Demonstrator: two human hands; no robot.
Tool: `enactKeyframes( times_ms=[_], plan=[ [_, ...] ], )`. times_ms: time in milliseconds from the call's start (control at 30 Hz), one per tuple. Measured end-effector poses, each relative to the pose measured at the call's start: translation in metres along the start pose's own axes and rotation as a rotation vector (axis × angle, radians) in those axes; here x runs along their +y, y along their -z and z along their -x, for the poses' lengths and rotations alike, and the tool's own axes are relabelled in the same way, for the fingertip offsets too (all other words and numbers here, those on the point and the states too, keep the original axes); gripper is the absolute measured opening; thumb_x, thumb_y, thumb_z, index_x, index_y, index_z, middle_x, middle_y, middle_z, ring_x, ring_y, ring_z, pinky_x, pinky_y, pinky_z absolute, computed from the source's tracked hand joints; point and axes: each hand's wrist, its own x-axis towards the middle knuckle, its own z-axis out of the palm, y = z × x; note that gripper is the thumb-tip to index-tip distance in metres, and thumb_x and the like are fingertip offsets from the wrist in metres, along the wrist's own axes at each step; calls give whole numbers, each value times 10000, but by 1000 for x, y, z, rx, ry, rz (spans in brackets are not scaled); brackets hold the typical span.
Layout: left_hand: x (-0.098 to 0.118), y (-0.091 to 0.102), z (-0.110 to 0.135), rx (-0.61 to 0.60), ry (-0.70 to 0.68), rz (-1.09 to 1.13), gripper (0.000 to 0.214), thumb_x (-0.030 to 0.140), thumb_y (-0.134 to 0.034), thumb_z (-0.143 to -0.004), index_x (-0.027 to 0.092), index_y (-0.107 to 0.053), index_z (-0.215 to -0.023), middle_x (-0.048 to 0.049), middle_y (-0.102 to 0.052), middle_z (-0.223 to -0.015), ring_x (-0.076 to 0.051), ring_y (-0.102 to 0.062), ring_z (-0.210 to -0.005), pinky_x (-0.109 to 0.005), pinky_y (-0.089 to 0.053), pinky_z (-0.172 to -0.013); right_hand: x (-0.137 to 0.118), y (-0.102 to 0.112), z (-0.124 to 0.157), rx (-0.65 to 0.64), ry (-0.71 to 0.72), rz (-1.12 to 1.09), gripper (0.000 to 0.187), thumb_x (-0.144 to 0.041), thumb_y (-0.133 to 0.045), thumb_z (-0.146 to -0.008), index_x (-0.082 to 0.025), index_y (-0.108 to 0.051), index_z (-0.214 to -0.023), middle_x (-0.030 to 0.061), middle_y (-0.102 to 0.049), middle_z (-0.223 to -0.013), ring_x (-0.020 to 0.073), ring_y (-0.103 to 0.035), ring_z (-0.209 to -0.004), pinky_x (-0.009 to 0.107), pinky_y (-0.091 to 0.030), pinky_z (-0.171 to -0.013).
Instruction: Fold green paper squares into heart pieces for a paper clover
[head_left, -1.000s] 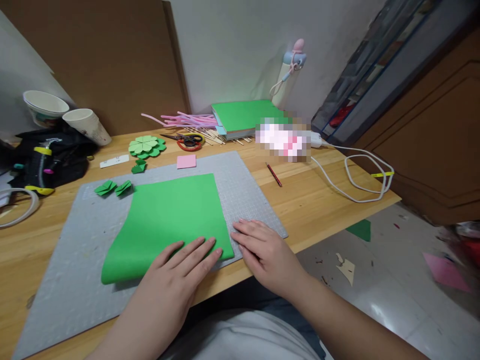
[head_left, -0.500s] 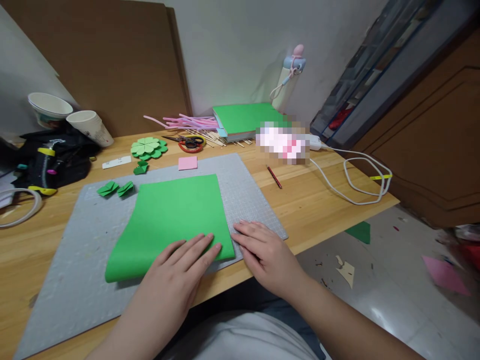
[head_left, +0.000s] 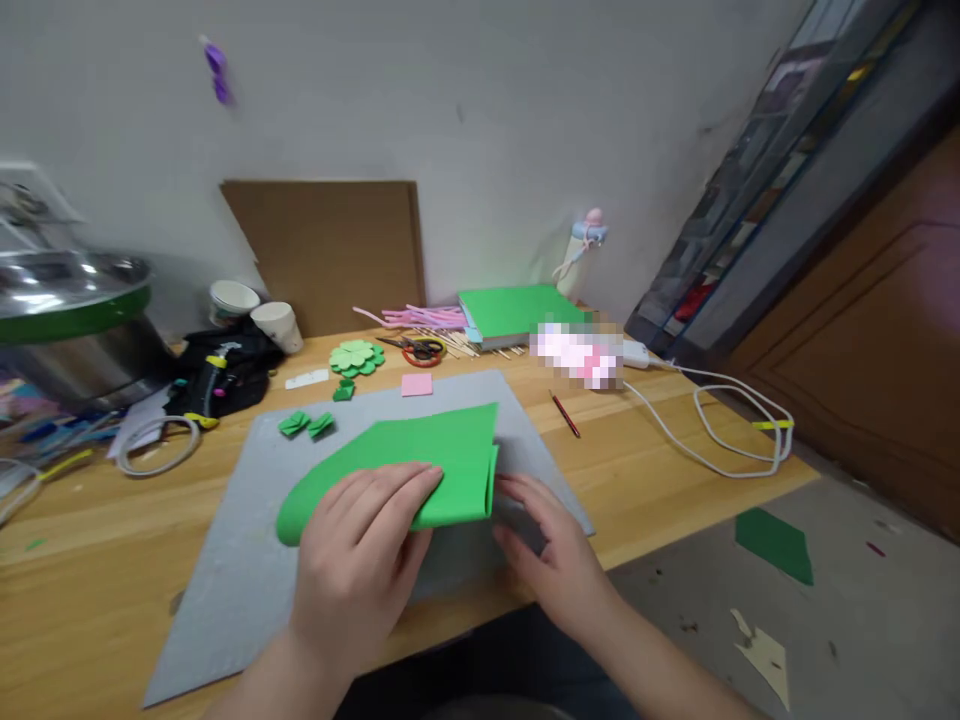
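Note:
A green paper sheet (head_left: 420,450) lies folded over on the grey cutting mat (head_left: 247,560), its layers gaping at the right edge. My left hand (head_left: 367,550) rests flat on top of the sheet's near part, fingers stretched out and pressing down. My right hand (head_left: 551,545) sits on the mat at the sheet's right edge, fingers spread, fingertips touching the open layers. Two small folded green pieces (head_left: 306,424) lie on the mat's far left corner.
On the wooden desk (head_left: 675,480) behind the mat: green paper clover (head_left: 356,356), pink note (head_left: 417,384), scissors (head_left: 417,348), red pen (head_left: 566,414), green paper stack (head_left: 514,312), white cable (head_left: 720,430). Left: paper cups (head_left: 255,308), black bag (head_left: 225,375), steel pot (head_left: 67,320).
The camera has pulled back and tilted up. The sheet's near edge has been carried over into a fold; the left hand moved onto it and the right hand shifted to its right edge.

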Motion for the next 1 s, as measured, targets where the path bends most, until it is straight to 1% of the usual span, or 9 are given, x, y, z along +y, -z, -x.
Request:
enactKeyframes(
  times_ms=[100,267,400,500,667,800,900,933,1000],
  plan=[
    [19,15,-9,273,138,248,367,21,-605,-762,201,-621,-1081,-60,-668,-1059,-219,-625,-986,-371,-499,-879,-26,-5,-17,40,116,-86,591,-371,-559,-871,-234,-315,-1391,128,-435,-1396,266,-411,-1296,445,-387,-1057],
    [42,5,-16,744,770,778,302,166,-490,-861,277,-555,-1134,-21,-667,-1101,-195,-632,-1008,-364,-536,-849,-78,-5,-47,152,325,-8,591,-374,-495,-904,-260,-239,-1424,101,-349,-1449,271,-324,-1341,475,-295,-1101],
    [34,-19,-3,801,1251,1341,346,180,-434,-861,276,-536,-1178,-25,-668,-1123,-179,-606,-1084,-343,-503,-928,-94,-20,-63,53,386,342,493,-354,-474,-915,-247,-355,-1381,102,-517,-1314,287,-433,-1243,538,-148,-1109],
    [29,-37,16,732,1450,1400,331,107,-403,-819,178,-585,-1086,-95,-691,-1026,-201,-646,-1008,-366,-512,-913,-81,-44,-71,-162,221,415,508,-385,-476,-910,-151,-414,-1356,137,-623,-1119,288,-537,-1083,528,-241,-1034],
    [31,-44,44,629,1523,1374,266,94,-470,-765,156,-585,-997,-107,-687,-935,-207,-662,-935,-368,-514,-894,-51,-67,-81,-420,95,379,249,-372,-516,-895,-164,-653,-882,70,-656,-859,205,-600,-804,332,-428,-734],
    [11,-15,72,589,1476,1228,301,119,-525,-757,196,-533,-1047,-88,-651,-1029,-218,-608,-1060,-403,-465,-950,-38,-64,-85,-545,129,343,221,-313,-502,-908,-179,-610,-768,29,-629,-779,165,-572,-751,262,-407,-652],
    [-16,13,93,565,1377,1042,355,113,-585,-738,240,-556,-1068,-33,-556,-1247,-168,-416,-1278,-328,-275,-1105,-32,-61,-86,-611,140,358,218,-326,-499,-910,-184,-602,-781,31,-621,-786,172,-556,-741,272,-396,-649],
    [-23,19,99,499,1343,1019,359,85,-629,-695,219,-600,-1027,-41,-579,-1217,-183,-428,-1261,-327,-244,-1118,-31,-61,-87,-633,141,365,215,-331,-499,-910,-186,-603,-789,32,-622,-792,174,-554,-742,275,-394,-652],
    [-33,27,109,120,1114,846,394,83,-629,-710,215,-611,-1081,-52,-613,-1165,-212,-498,-1173,-406,-269,-1102,-28,-63,-86,-672,137,382,214,-337,-497,-911,-190,-606,-801,36,-624,-805,178,-555,-749,280,-394,-661]
  ],
)
